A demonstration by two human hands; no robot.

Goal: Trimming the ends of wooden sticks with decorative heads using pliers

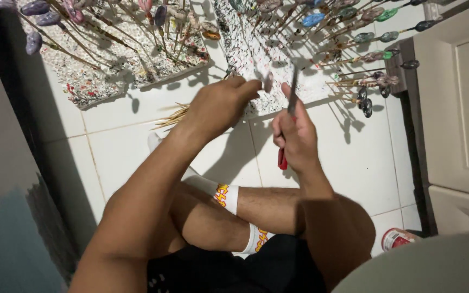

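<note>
White floor tiles fill the view, with the person sitting cross-legged on them. Just above the knees, the left hand pinches a small grey oval piece between its fingertips, holding it up over the edge of a paint-speckled foam board. Close beside it, the right hand is curled tight around a red-handled tool, whose thin dark blade rises next to the oval piece; whether the two touch cannot be told. A bundle of bare wooden sticks lies on the tiles under the left wrist. Farther out, a second speckled board sits to the left, and both boards bristle with sticks carrying painted oval pieces in purple, blue, green and dark tones. White socks with an orange and yellow pattern show on the crossed legs. A cream cabinet stands at the right, and a small red and white can rests on the tiles near its base.
</note>
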